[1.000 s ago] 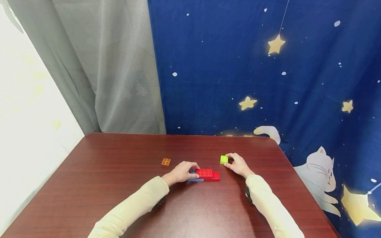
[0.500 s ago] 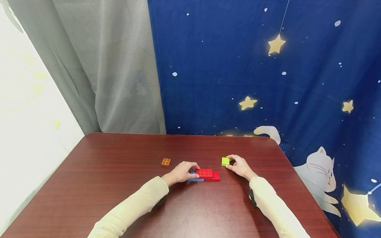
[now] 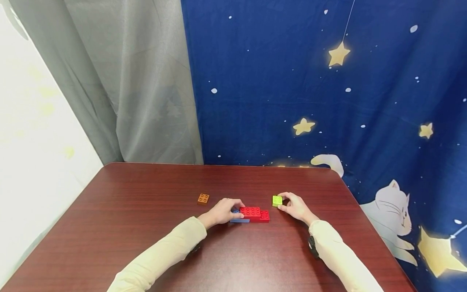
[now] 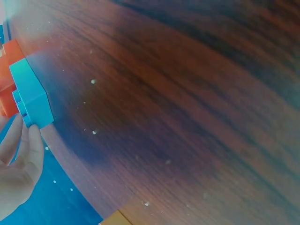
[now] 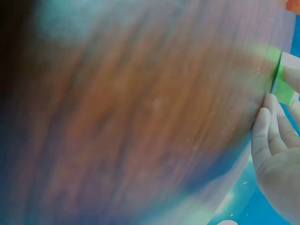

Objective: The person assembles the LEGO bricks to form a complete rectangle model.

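In the head view, a red toy brick (image 3: pixel 250 211) sits on top of a blue brick (image 3: pixel 239 221) at left and another red brick (image 3: pixel 264 216) at right, bridging the two. My left hand (image 3: pixel 221 211) holds the left end of this stack, thumb on the near side, fingers on the far side. Up and to the right, my right hand (image 3: pixel 294 206) pinches a lime-green brick (image 3: pixel 277 201) between thumb and fingers. The right wrist view shows the green brick (image 5: pixel 283 89) at the fingertips, close to the tabletop. The blue brick (image 4: pixel 35 96) appears near the fingers in the left wrist view.
An orange brick (image 3: pixel 203 198) lies on the brown table (image 3: pixel 153 194), beyond and left of the stack. Grey and blue curtains (image 3: pixel 255 81) hang behind the table's far edge.
My right hand has drawn the green brick slightly toward me and to the right. The left hand and the stack stay in place.
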Tool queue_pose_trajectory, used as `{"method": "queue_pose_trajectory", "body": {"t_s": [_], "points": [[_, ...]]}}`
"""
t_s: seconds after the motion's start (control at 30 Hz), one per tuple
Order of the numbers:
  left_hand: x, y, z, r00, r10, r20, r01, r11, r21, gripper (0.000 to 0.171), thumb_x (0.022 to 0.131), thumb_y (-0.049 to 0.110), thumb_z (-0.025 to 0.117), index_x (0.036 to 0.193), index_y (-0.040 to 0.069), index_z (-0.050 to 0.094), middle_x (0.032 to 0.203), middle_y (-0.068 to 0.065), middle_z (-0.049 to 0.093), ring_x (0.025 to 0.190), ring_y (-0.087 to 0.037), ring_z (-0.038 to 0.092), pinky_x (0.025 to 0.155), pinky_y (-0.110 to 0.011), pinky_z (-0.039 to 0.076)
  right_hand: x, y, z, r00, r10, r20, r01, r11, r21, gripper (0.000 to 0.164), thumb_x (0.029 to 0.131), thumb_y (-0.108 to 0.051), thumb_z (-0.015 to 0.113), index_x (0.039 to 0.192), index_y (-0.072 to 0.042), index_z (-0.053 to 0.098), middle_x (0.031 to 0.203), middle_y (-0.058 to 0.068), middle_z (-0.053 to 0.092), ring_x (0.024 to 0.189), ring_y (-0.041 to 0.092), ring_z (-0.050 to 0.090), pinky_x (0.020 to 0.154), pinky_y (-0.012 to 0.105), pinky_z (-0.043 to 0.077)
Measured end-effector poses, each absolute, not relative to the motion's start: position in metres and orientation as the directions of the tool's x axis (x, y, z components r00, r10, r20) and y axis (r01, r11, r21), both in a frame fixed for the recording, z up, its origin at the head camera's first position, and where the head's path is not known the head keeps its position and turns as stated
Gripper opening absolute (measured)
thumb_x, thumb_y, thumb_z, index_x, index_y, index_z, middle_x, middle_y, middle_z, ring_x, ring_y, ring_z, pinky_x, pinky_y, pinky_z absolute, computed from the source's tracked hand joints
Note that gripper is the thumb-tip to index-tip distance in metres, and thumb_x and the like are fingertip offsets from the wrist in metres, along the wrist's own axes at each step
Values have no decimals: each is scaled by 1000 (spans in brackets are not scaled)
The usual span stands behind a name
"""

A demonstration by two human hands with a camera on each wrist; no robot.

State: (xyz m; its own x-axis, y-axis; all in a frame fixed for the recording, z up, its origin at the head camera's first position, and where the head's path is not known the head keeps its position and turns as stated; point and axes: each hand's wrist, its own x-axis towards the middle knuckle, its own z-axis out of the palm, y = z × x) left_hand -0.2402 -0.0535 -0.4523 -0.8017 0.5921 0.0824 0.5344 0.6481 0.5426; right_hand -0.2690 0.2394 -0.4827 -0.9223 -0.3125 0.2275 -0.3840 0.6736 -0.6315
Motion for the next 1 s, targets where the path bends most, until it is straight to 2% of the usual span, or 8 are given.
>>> {"method": "queue_pose_trajectory", "body": {"t_s": [1.0], "points": [[-238, -54, -450, -805, 589, 74, 525, 648, 551, 27, 79, 28, 66, 101, 14, 62, 95, 2, 62, 87, -11, 54, 79, -31, 42, -245, 232, -473, -873, -429, 231, -470, 616, -633, 38, 74, -10, 70, 109, -6, 57, 90, 5, 56, 57, 12, 49, 49, 24, 42]]}}
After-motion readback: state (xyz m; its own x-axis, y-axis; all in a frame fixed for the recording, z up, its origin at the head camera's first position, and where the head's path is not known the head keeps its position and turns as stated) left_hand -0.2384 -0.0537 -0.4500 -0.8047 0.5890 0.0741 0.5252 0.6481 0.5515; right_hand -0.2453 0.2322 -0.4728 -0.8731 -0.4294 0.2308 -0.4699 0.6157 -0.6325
